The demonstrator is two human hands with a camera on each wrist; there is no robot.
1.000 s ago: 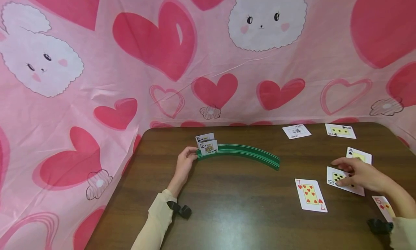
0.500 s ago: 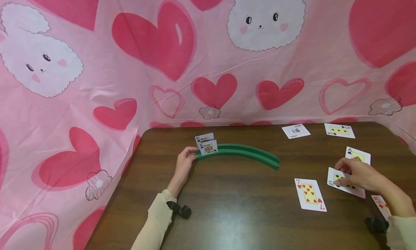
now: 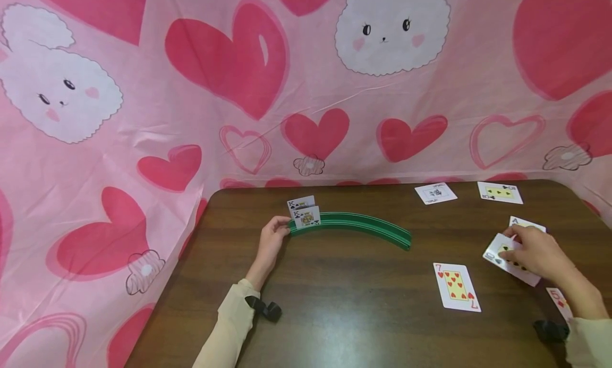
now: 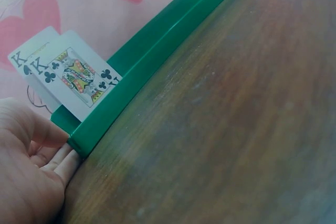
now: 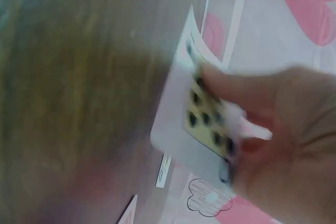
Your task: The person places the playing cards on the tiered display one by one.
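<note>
A curved green card holder (image 3: 365, 224) lies on the table, with its left end between the thumb and fingers of my left hand (image 3: 272, 241). Two kings stand in its slot near that end: the king of clubs (image 4: 73, 74) in front, partly covering another black king (image 4: 26, 56). Over at the right, my right hand (image 3: 540, 254) pinches a black ten playing card (image 3: 494, 250) with the thumb on its face. That ten is tilted up off the table, blurred in the right wrist view. Just behind the hand lies a partly hidden ace (image 3: 521, 221).
A seven of hearts (image 3: 456, 287) lies face up left of the right hand. A five of diamonds (image 3: 558, 301) is partly covered by the right forearm. Two more cards, a white-centred card (image 3: 436, 193) and a club card (image 3: 500, 192), lie near the back edge beside the heart-patterned cloth.
My right hand has taken hold of the black ten and raised it from the table, tilting and shifting it slightly toward the ace. The left hand and card holder stay put.
</note>
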